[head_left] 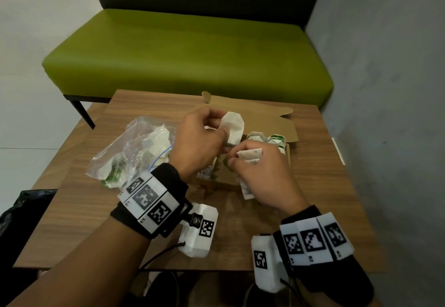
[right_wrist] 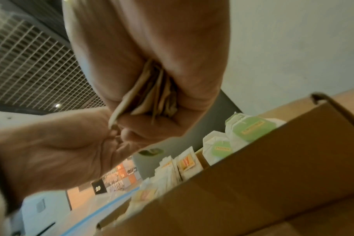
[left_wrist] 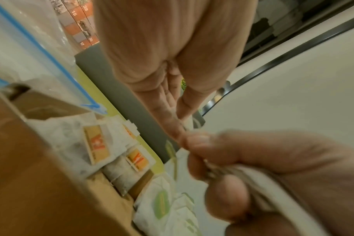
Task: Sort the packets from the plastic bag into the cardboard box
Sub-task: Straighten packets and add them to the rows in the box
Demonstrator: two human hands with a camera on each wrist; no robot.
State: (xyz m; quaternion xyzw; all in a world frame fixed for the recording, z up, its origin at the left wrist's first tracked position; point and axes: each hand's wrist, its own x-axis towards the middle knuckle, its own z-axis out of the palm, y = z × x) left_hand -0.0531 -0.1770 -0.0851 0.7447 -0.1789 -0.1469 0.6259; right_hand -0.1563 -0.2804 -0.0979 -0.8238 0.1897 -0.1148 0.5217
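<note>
Above the open cardboard box (head_left: 269,123), my left hand (head_left: 218,128) pinches one white packet (head_left: 233,126) by its side. My right hand (head_left: 234,159) sits just right of it and grips a small stack of packets (head_left: 250,158), seen edge-on in the right wrist view as the stack (right_wrist: 152,95). The two hands' fingertips meet over the box. Inside the box stand orange-labelled packets (left_wrist: 95,143) and green-labelled packets (right_wrist: 251,127). The clear plastic bag (head_left: 134,152) with a blue zip lies left of the box and holds several more packets.
Box and bag sit on a small wooden table (head_left: 313,186). A green bench (head_left: 187,49) stands behind it and a grey wall (head_left: 385,90) rises on the right. A dark bag (head_left: 26,208) lies off the table's left edge.
</note>
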